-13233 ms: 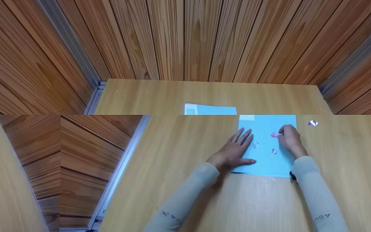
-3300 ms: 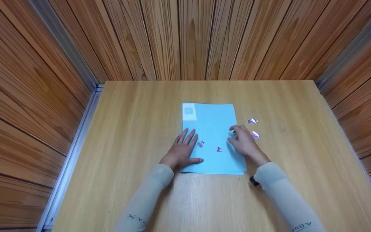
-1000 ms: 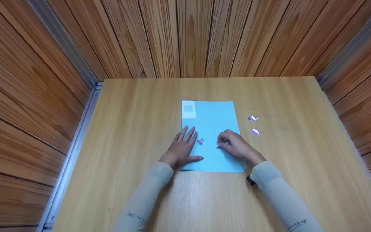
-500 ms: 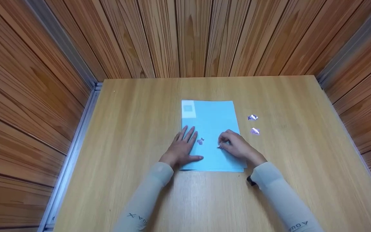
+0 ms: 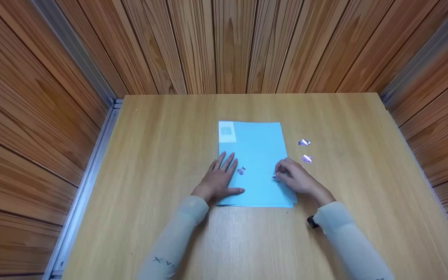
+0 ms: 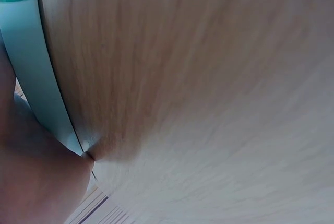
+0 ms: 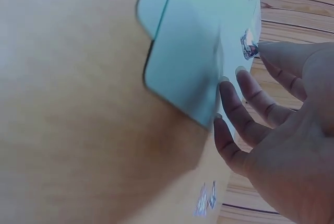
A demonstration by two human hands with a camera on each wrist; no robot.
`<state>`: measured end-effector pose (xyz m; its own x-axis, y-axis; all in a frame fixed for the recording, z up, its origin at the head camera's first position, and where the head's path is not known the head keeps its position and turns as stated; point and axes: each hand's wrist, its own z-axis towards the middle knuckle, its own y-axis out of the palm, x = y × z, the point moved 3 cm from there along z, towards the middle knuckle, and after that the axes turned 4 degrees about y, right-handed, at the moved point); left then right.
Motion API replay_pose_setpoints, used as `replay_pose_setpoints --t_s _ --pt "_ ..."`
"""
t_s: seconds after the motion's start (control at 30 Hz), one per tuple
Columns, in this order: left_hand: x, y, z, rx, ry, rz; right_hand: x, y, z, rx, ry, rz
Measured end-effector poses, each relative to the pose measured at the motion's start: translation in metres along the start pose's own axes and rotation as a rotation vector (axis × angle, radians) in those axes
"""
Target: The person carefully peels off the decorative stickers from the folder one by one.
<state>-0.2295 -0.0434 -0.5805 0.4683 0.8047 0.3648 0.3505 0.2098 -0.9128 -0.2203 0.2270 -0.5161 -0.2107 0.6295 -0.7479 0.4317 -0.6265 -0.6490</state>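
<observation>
A light blue folder (image 5: 256, 147) lies on the table, a pale label (image 5: 227, 132) at its upper left corner. My left hand (image 5: 219, 181) rests flat on its left side, fingers spread. Just right of those fingertips is a small shiny purple sticker (image 5: 241, 170), shaped like a butterfly. Over the folder's right edge, my right hand (image 5: 294, 177) pinches another small shiny sticker (image 7: 249, 45) between thumb and forefinger. In the right wrist view the other fingers are loosely bent beside the folder's corner. The left wrist view shows the folder's rounded spine (image 6: 36, 62) near the hand.
Two shiny purple stickers, an upper sticker (image 5: 304, 142) and a lower sticker (image 5: 307, 158), lie on the wooden table (image 5: 161, 155) right of the folder. Wood-plank walls (image 5: 231, 46) stand behind and at both sides.
My right hand came onto the folder, took hold of the sticker there and has moved right with it. An earlier sticker now lies on the table. My left hand stays put.
</observation>
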Motion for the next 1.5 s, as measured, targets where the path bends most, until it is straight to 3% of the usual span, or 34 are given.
replay_pose_setpoints --t_s 0.07,0.13,0.47,0.9,1.5 --pt "-0.005 0.007 0.005 -0.001 -0.012 0.031 0.033 0.007 0.009 0.027 0.030 0.008" --pt "-0.008 0.010 0.006 0.006 0.006 0.016 0.050 0.009 0.012 0.068 0.061 0.013" --pt "-0.007 0.005 0.002 0.003 0.018 -0.011 0.067 -0.014 -0.007 0.157 0.082 -0.040" --pt "-0.008 0.006 0.001 0.004 0.016 -0.008 0.090 -0.031 -0.027 0.185 0.158 -0.050" --pt "-0.007 0.006 0.002 0.009 0.021 -0.003 0.103 -0.027 -0.027 0.206 0.242 -0.127"
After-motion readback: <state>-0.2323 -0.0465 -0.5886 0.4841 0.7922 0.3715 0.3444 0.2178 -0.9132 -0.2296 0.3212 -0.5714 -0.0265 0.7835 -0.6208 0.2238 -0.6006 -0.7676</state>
